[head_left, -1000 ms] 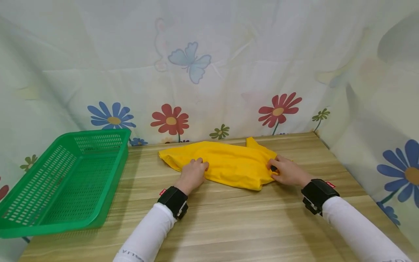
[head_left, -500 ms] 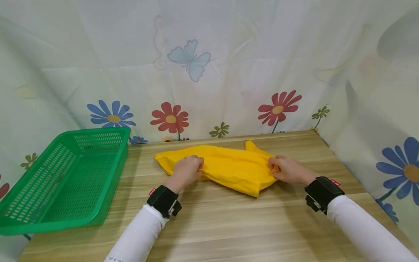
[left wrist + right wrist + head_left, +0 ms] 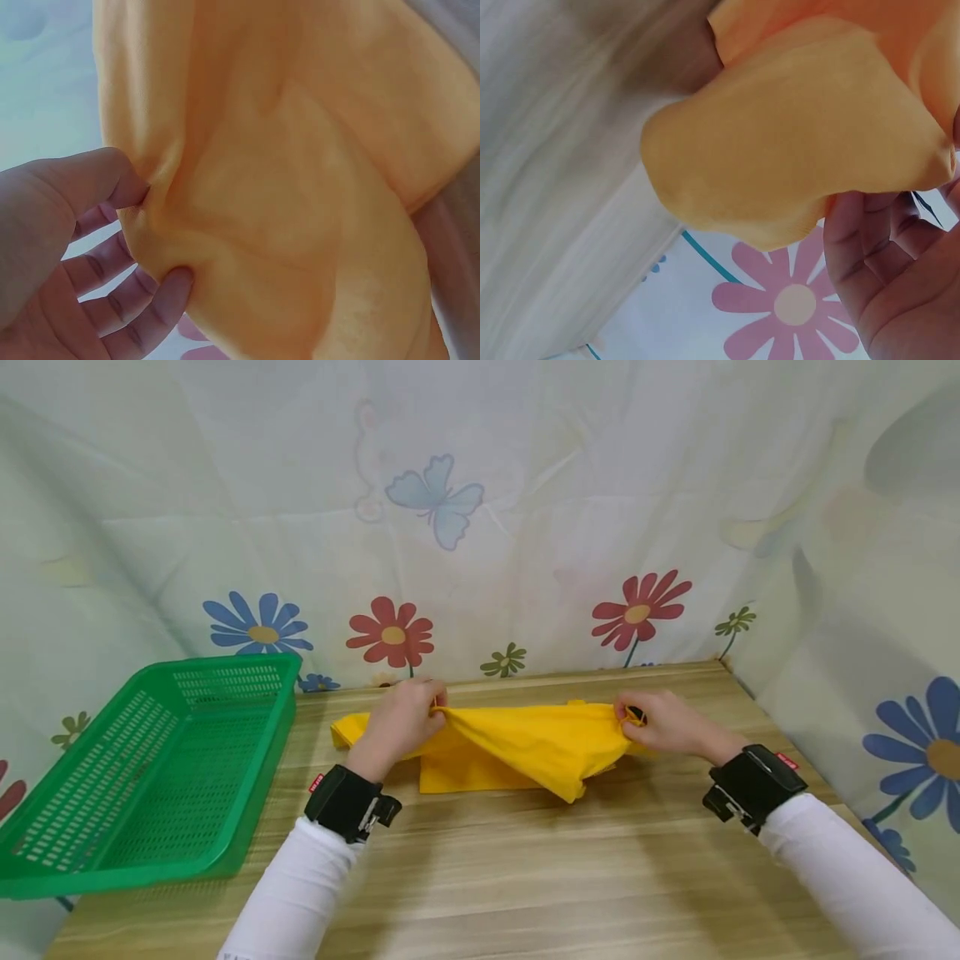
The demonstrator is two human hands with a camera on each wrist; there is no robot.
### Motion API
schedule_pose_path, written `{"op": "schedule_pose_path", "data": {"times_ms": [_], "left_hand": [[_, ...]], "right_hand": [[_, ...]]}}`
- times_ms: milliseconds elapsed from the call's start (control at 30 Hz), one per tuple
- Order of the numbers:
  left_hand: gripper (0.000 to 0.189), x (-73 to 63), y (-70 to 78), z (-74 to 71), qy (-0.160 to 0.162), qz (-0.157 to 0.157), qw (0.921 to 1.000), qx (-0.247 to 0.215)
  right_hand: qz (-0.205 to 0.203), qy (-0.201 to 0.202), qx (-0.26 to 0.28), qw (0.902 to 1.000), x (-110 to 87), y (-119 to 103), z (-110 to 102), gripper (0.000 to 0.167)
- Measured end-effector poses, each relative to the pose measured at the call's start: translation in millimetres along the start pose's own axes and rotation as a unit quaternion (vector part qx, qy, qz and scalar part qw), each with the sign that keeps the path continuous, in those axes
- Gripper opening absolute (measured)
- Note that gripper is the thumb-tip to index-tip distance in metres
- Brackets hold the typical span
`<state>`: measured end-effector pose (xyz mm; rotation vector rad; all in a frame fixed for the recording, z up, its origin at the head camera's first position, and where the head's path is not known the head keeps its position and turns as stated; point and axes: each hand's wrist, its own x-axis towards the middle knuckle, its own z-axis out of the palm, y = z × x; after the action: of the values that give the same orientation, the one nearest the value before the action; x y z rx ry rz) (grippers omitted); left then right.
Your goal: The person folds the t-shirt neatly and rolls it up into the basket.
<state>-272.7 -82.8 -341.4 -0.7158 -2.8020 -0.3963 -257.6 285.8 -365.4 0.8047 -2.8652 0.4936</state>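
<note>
A soft yellow garment (image 3: 540,735) is stretched between my two hands, its upper edge lifted and its lower part lying on the wooden table. My left hand (image 3: 401,718) pinches the edge at the left; in the left wrist view the thumb and fingers grip a gathered fold of the yellow garment (image 3: 262,187). At the other end my right hand (image 3: 663,722) grips the edge, a small dark patch showing between thumb and fingers. A sleeve-like flap of the garment (image 3: 765,135) hangs beside the right fingers in the right wrist view. One corner droops toward the table's front.
A green plastic basket (image 3: 258,785) with slotted sides stands at the left of the wooden table (image 3: 540,877). Behind and to the right hangs a pale curtain (image 3: 525,568) printed with flowers and a butterfly. Each wrist wears a black strapped band (image 3: 348,802).
My left hand has taken hold of the garment's edge and moved up and left, raising it. The right hand has risen slightly with its end. A lower layer now shows underneath.
</note>
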Motion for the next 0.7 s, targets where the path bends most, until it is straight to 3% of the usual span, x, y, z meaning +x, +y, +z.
{"op": "schedule_pose_path", "data": {"times_ms": [200, 400, 700], "left_hand": [[0.010, 12.7, 2.6, -13.8, 0.026, 0.000, 0.9993, 0.028], [0.014, 28.9, 4.6, -21.0, 0.042, -0.013, 0.9988, 0.021], [0.012, 42.9, -8.9, 9.6, 0.029, -0.014, 0.9993, 0.019]], "right_hand": [[0.019, 0.005, -0.015, 0.9997, 6.1, 1, -7, 0.011], [0.051, -0.012, -0.013, 0.9985, 13.2, 2, -13, 0.011], [0.056, -0.007, -0.030, 0.9979, 17.1, 15, -3, 0.020]]}}
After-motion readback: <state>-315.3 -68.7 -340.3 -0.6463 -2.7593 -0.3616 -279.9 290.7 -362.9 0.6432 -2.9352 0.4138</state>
